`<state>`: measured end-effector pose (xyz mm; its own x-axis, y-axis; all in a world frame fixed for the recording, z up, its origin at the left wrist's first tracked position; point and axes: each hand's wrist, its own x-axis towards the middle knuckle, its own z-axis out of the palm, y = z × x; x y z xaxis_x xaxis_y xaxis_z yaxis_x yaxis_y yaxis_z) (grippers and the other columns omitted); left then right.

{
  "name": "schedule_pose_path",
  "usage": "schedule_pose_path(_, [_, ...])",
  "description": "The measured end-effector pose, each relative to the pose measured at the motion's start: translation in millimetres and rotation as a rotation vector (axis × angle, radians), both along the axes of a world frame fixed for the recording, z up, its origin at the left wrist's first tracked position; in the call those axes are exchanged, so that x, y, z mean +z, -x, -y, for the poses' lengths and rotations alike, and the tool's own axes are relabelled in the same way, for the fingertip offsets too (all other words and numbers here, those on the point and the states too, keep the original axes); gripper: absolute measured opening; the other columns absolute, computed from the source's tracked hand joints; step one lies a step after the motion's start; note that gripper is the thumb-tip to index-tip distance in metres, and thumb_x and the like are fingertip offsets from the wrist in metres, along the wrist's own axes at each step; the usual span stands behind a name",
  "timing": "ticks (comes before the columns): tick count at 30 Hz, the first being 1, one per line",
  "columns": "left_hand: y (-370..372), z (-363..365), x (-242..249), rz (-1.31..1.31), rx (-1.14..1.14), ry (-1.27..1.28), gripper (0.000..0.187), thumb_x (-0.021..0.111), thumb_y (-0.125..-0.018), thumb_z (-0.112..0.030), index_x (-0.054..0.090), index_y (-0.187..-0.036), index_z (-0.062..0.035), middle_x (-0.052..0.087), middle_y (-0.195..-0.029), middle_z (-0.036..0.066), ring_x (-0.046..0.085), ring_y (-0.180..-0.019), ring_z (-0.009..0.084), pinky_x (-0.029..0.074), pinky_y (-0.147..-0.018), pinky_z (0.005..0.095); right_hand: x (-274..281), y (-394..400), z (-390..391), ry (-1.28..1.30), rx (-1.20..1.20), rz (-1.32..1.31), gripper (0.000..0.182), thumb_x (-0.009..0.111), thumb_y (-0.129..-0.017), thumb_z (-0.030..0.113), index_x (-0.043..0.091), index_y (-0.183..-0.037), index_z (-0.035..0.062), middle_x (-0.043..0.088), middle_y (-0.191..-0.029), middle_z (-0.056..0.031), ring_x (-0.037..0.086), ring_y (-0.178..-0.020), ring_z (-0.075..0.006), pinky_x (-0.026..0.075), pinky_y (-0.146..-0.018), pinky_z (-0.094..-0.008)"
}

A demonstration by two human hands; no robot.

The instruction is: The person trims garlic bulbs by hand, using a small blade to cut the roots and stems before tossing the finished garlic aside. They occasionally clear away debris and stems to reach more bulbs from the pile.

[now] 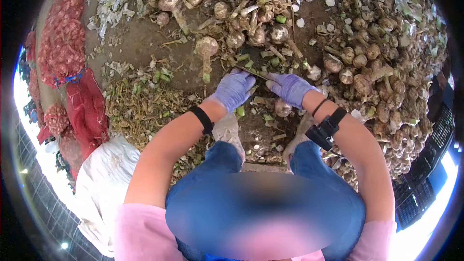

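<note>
Both hands wear purple gloves and are close together in front of the feet. My left hand (234, 89) has its fingers closed, but what it holds is hidden. A thin dark blade (254, 73) spans the gap between the hands, its right end at the fingers of my right hand (291, 89), which are pressed together on it. A garlic bulb with its stem (207, 47) lies on the ground just beyond my left hand. Another bulb (282, 108) is below my right hand. Cut green stem pieces (240, 111) lie near the hands.
Piles of garlic bulbs spread ahead (222, 9) and to the right (382, 82). Dry trimmings (137, 101) cover the ground at left. Farther left are filled red mesh sacks (63, 43) and a white sack (108, 179). Dark crates (415, 198) stand at right.
</note>
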<state>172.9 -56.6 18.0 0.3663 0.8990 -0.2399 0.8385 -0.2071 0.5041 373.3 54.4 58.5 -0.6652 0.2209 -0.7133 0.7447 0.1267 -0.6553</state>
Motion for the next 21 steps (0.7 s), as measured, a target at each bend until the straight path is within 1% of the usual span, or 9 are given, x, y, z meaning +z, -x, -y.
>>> schedule_pose_path(3, [5,0,-5,0.039,-0.002,-0.031,0.022,0.066,-0.083,-0.026,0.064,-0.097,-0.0087,0.062,-0.094,0.012,0.061,-0.087,0.0344,0.051,-0.078,0.0433,9,-13,10,-0.081,0.005,0.067,0.049,0.041,-0.098,0.039,0.042,-0.143,0.0184,0.065,-0.109,-0.0243,0.062,-0.102,-0.0394,0.049,-0.089,-0.0444])
schedule_pose_path(4, [5,4,-7,0.057,-0.002,-0.052,0.022,0.066,-0.083,-0.026,0.064,-0.097,-0.0085,0.062,-0.093,0.012,0.061,-0.086,0.0347,0.051,-0.079,0.0432,11,-19,9,-0.046,0.041,0.106,0.049,0.041,-0.099,0.039,0.04,-0.144,0.0204,0.065,-0.109,-0.023,0.062,-0.101,-0.0387,0.049,-0.089,-0.0453])
schedule_pose_path(7, [1,13,-6,0.202,0.149,-0.071,0.022,0.067,-0.083,-0.026,0.065,-0.096,-0.0081,0.062,-0.09,0.012,0.061,-0.084,0.0352,0.051,-0.08,0.0434,10,-34,19,-0.063,-0.003,0.047,0.048,0.043,-0.099,0.036,0.041,-0.144,0.0209,0.066,-0.101,-0.0231,0.063,-0.094,-0.041,0.048,-0.087,-0.045])
schedule_pose_path(8, [-1,13,-3,0.146,0.149,-0.025,0.023,0.068,-0.082,-0.025,0.065,-0.097,-0.0081,0.062,-0.088,0.013,0.061,-0.083,0.0354,0.051,-0.08,0.0434,8,-35,23,-0.134,0.043,0.07,0.048,0.043,-0.099,0.036,0.041,-0.144,0.0201,0.065,-0.103,-0.0239,0.062,-0.096,-0.0415,0.048,-0.087,-0.0453])
schedule_pose_path(11, [-3,15,-8,0.069,0.06,-0.019,0.023,0.068,-0.082,-0.025,0.066,-0.098,-0.0086,0.062,-0.092,0.013,0.061,-0.088,0.0351,0.052,-0.079,0.0441,6,-30,21,-0.136,0.039,0.045,0.048,0.039,-0.099,0.039,0.042,-0.143,0.02,0.065,-0.11,-0.0216,0.062,-0.102,-0.0399,0.048,-0.09,-0.0465])
schedule_pose_path(15, [-13,15,10,-0.044,-0.012,0.039,0.028,0.068,-0.081,-0.023,0.064,-0.105,-0.0097,0.061,-0.103,0.013,0.058,-0.099,0.0355,0.053,-0.08,0.0439,3,-21,17,-0.105,0.095,0.123,0.047,0.039,-0.1,0.039,0.044,-0.142,0.0181,0.065,-0.112,-0.0221,0.061,-0.106,-0.0388,0.047,-0.092,-0.0452])
schedule_pose_path(17, [-9,18,10,-0.047,-0.021,0.025,0.032,0.068,-0.08,-0.023,0.062,-0.109,-0.0102,0.06,-0.108,0.014,0.057,-0.104,0.036,0.053,-0.082,0.0433,-10,-44,25,-0.199,0.128,-0.029,0.047,0.039,-0.1,0.039,0.044,-0.141,0.0177,0.065,-0.112,-0.0216,0.061,-0.104,-0.0387,0.048,-0.09,-0.0458])
schedule_pose_path(19, [-3,25,4,-0.034,0.012,0.008,0.035,0.069,-0.08,-0.023,0.062,-0.111,-0.0101,0.06,-0.111,0.014,0.057,-0.105,0.0362,0.052,-0.085,0.0435,-2,-49,30,-0.207,0.121,-0.018,0.046,0.04,-0.1,0.039,0.044,-0.14,0.0174,0.065,-0.111,-0.0212,0.062,-0.102,-0.0385,0.049,-0.088,-0.0462])
schedule_pose_path(21, [0,25,0,-0.001,0.044,0.005,0.036,0.069,-0.079,-0.023,0.061,-0.112,-0.01,0.059,-0.114,0.014,0.057,-0.107,0.0362,0.052,-0.088,0.0439,7,-55,27,-0.14,0.09,0.16,0.046,0.04,-0.1,0.039,0.044,-0.14,0.0172,0.065,-0.11,-0.0208,0.062,-0.101,-0.038,0.05,-0.085,-0.0464])
